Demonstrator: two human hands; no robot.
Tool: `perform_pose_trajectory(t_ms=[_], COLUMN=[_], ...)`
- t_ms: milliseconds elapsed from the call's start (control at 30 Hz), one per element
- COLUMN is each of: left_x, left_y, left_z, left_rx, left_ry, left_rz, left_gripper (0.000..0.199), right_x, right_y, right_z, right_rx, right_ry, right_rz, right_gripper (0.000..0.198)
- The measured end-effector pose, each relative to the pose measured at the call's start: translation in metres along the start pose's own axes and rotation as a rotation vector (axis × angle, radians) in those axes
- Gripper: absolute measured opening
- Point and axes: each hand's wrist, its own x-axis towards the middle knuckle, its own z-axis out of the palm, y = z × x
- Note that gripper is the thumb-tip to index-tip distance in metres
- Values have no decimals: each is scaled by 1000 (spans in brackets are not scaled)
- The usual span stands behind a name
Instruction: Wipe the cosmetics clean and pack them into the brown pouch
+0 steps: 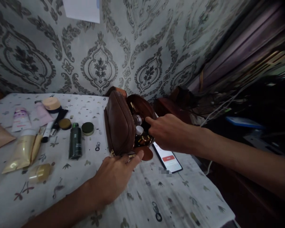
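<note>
A brown zippered bag (pixel 120 122) lies with its mouth open on the patterned cloth. Inside it I can see a white-capped jar (pixel 139 130), a clear-looking container (pixel 137 119) and a gold-coloured item (pixel 144 139); the rest is in shadow. My left hand (pixel 112 179) grips the bag's near end by the zipper, its thumb beside a round brown tab (pixel 147 154). At the right rim, my right hand (pixel 162 129) has curled fingers closed on the bag's edge, the index finger reaching over the opening. Some of its fingertips are hidden.
Left of the bag stand a dark green bottle (pixel 75 142) and a round green-lidded jar (pixel 87 128). Farther left lie several tubes, including a gold one (pixel 21 152), and a yellowish jar (pixel 40 173). A lit phone (pixel 168 160) lies under my right wrist. Patterned wall (pixel 99 63) rises behind.
</note>
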Motion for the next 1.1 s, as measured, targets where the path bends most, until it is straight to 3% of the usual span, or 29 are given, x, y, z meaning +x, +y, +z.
perform_pose_trajectory(t_ms=[300,567,900,1100], left_x=[-2,-1,0,-7], left_y=[-7,-3,-1,-4], left_z=[14,10,9,0], left_rx=[-16,-2,15,315], left_ry=[91,62,17,88], left_rz=[47,27,6,-38], left_gripper=[59,60,60,76], right_x=[-2,-3,-10,-19], right_y=[-6,-3,0,-11], right_z=[-8,-11,13,25], right_rx=[137,272,396,349], right_ry=[-48,-166,-46,161], right_rz=[-50,-84,-3,43], right_gripper=[23,23,25,17])
